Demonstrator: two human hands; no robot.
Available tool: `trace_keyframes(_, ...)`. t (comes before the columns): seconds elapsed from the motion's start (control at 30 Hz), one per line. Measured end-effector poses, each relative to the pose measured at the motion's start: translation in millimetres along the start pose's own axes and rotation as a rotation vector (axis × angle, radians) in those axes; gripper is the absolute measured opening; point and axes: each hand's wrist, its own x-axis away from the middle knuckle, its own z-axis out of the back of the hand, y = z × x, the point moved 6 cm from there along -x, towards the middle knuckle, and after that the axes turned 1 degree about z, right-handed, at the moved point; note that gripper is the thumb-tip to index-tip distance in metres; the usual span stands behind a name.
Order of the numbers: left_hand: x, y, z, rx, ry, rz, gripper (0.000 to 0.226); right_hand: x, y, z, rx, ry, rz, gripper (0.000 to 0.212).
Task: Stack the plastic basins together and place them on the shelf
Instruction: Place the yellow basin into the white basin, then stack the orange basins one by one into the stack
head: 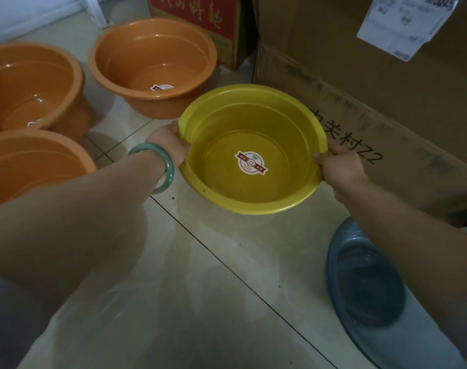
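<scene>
A yellow plastic basin with a round sticker inside is held above the tiled floor. My left hand grips its left rim and my right hand grips its right rim. Three orange basins stand on the floor to the left: one at the back, one at the far left, and one at the left edge nearer me. A blue-grey basin lies on the floor at the lower right, partly hidden by my right forearm. No shelf is visible.
Large cardboard boxes stand along the right side, close behind the yellow basin. A red printed box stands at the back. The tiled floor stretches between my arms.
</scene>
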Motion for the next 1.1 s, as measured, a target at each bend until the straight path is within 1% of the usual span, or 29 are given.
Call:
trace_keyframes(0.17,5,-13,8,-0.081,-0.036,0.033,0.046,12,0,-8,-0.008,-0.024,-0.011,0.047)
trace_keyframes(0.33,19,-38,21,-0.202,-0.034,0.054,0.046,34,-1,-24,0.056,-0.069,-0.029,0.053)
trace_keyframes(0.43,35,-52,28,-0.281,-0.041,0.07,0.045,49,-1,-32,0.086,-0.094,-0.034,0.053)
trace_keyframes(0.53,48,-63,31,-0.366,-0.095,0.078,0.052,60,-2,-35,0.151,-0.118,-0.036,0.053)
trace_keyframes(0.7,67,-67,38,-0.424,-0.177,0.056,0.063,71,-6,-37,0.287,-0.133,-0.042,0.052)
trace_keyframes(0.77,69,-72,43,-0.395,-0.212,0.056,0.064,74,-10,-37,0.347,-0.109,-0.04,0.06)
trace_keyframes(0.8,67,-76,48,-0.343,-0.22,0.057,0.062,76,-12,-36,0.375,-0.094,-0.039,0.066)
trace_keyframes(0.87,65,-82,65,-0.197,-0.187,0.058,0.054,80,-21,-37,0.448,-0.068,-0.005,0.073)
trace_keyframes(0.97,63,-101,105,-0.095,-0.084,0.031,0.04,87,-38,-42,0.545,-0.019,0.095,0.072)
trace_keyframes(1.03,65,-122,135,-0.021,0.006,0.037,0.031,98,-56,-51,0.578,0.015,0.209,0.067)
trace_keyframes(1.1,72,-156,166,-0.004,0.123,0.105,0.025,114,-79,-67,0.568,0.005,0.367,0.064)
